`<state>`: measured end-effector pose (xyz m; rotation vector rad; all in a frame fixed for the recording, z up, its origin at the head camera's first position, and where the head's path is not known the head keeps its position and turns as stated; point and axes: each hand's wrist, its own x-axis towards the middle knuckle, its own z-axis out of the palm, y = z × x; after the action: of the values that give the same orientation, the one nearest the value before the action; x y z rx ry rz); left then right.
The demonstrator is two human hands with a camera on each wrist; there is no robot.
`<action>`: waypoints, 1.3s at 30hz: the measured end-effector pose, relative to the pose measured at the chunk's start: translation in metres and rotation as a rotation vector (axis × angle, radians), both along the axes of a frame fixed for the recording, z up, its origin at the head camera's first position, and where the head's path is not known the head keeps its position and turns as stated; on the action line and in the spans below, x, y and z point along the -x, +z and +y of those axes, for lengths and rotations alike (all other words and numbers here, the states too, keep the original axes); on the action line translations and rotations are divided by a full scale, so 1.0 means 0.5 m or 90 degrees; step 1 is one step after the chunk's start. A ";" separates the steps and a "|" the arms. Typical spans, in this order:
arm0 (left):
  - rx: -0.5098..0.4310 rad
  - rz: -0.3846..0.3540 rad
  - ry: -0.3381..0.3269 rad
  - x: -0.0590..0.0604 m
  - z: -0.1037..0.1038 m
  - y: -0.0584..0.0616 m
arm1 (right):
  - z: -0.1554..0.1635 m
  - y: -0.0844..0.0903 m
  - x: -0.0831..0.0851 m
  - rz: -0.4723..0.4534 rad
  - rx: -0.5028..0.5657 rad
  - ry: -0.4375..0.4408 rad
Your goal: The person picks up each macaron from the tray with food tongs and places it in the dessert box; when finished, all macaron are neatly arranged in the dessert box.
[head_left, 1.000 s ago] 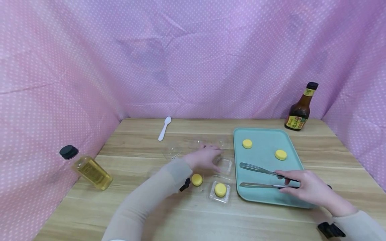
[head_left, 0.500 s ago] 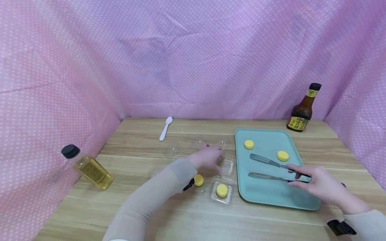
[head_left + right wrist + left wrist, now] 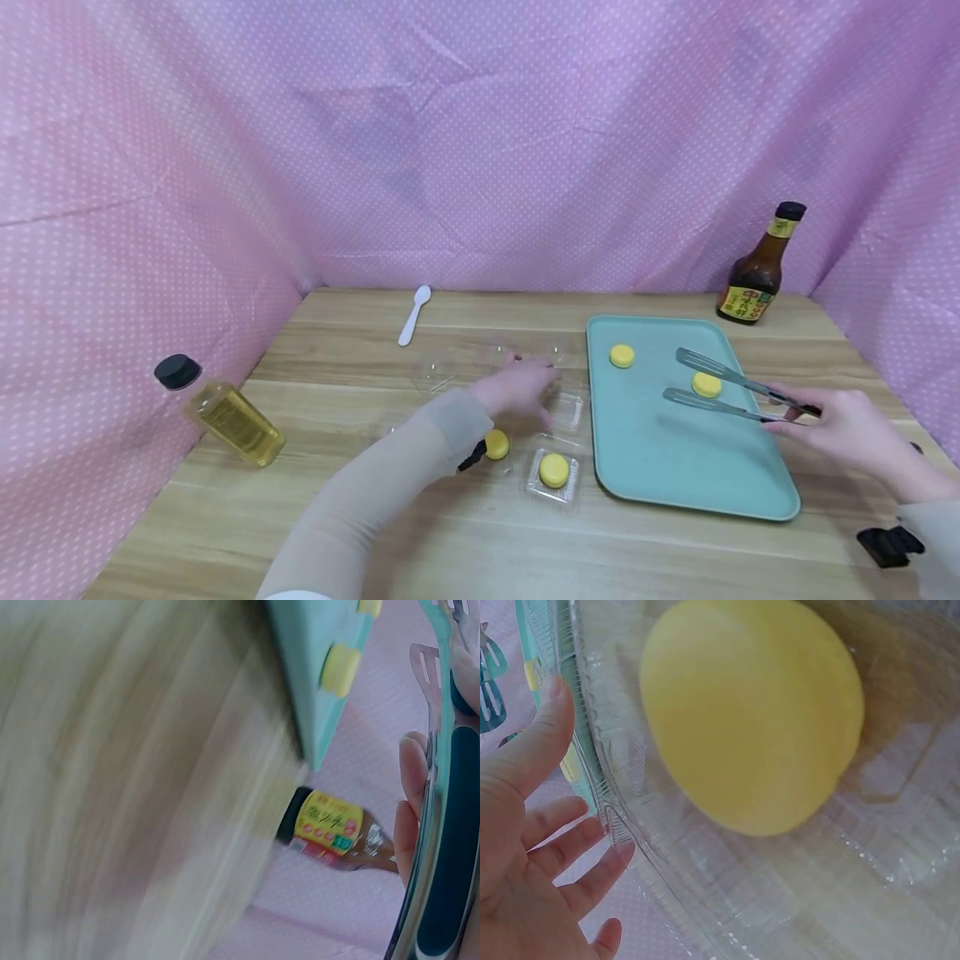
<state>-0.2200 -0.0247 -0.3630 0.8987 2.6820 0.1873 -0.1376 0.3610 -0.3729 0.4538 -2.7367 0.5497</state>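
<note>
The right hand (image 3: 843,427) grips the tongs (image 3: 716,368), whose blades stand apart on either side of a yellow disc (image 3: 707,384) on the tray (image 3: 660,467); whether they touch it, I cannot tell. The left hand (image 3: 519,390) has its fingers loosely extended by a clear box (image 3: 567,412), left of the tray, with a second disc (image 3: 553,471) in a nearer box (image 3: 551,495).

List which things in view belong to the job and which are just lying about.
Apparently part of the job:
silver metal tongs with dark handles, in the right hand
round yellow discs
clear plastic boxes
pale green rectangular tray

Seemingly lying about:
white plastic spoon
clear bottle of yellow liquid
brown bottle with yellow label
</note>
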 end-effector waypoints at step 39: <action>-0.001 0.015 -0.002 0.002 0.000 -0.005 | 0.096 -0.037 0.028 -0.094 -0.054 -0.056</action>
<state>-0.2209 -0.0246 -0.3655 0.9111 2.7016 0.1800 -0.1514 0.4088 -0.3912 0.3235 -2.9131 0.4639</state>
